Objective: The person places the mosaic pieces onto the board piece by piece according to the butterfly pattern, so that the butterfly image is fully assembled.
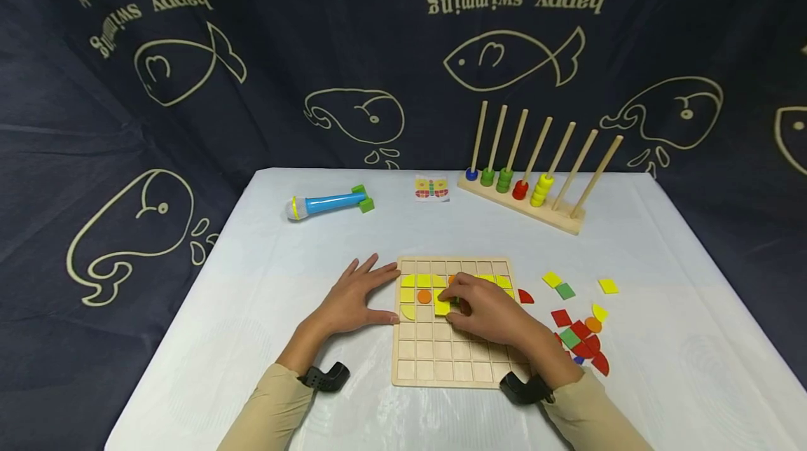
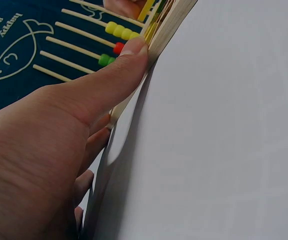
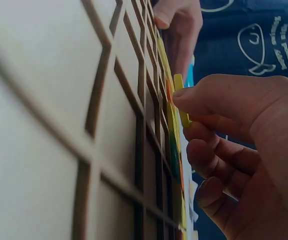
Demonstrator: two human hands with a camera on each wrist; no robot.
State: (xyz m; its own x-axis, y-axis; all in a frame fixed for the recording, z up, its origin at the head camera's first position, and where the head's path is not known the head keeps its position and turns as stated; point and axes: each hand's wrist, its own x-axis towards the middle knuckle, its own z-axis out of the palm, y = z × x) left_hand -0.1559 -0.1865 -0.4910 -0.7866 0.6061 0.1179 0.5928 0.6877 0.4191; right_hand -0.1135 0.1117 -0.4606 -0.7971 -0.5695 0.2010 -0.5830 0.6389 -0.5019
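A wooden grid board (image 1: 433, 351) lies on the table, its upper rows partly filled with yellow, orange and green flat pieces. My left hand (image 1: 349, 302) spreads its fingers beside the board's left side; in the left wrist view the thumb (image 2: 119, 75) touches the wooden edge. Over the grid, my right hand (image 1: 494, 311) pinches a yellow square tile (image 1: 442, 308) between thumb and fingers. From the right wrist view, that tile (image 3: 182, 102) stands on edge to the camera, just off the board. The right hand hides some pieces in the upper rows.
Loose red, green, yellow and orange pieces (image 1: 583, 339) lie right of the board. Behind it are a blue toy microphone (image 1: 330, 203), a butterfly picture card (image 1: 431, 189) and a wooden bead rack (image 1: 517, 204) with upright pegs. A dark printed cloth (image 1: 284, 129) hangs behind the table.
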